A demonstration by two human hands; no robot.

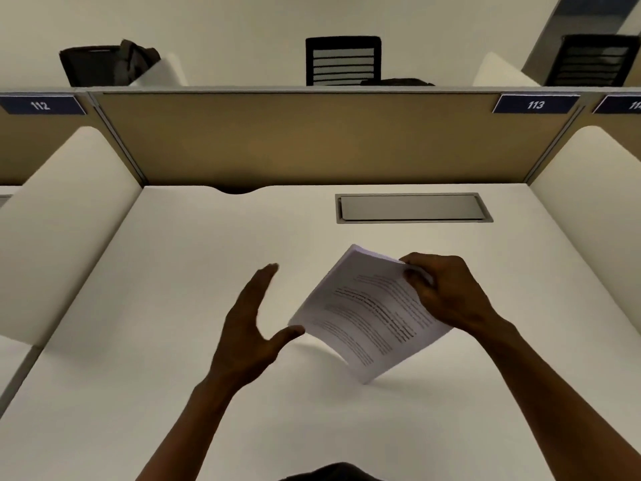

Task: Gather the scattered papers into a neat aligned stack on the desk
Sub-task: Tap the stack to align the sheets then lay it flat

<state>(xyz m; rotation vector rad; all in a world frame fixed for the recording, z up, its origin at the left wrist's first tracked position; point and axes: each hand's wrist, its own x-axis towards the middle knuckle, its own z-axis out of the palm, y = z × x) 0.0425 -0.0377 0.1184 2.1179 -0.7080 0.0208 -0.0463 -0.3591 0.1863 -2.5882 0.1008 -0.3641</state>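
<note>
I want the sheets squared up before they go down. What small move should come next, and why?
Probably bring the open left hand onto the free left edge of the paper stack. The right hand alone pinches it at the top right, and it hangs tilted, a corner near the desk.

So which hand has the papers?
The right hand grips the papers by their far edge. The left hand is open and holds nothing.

Open desk (145, 341), partition (298, 140) behind
</note>
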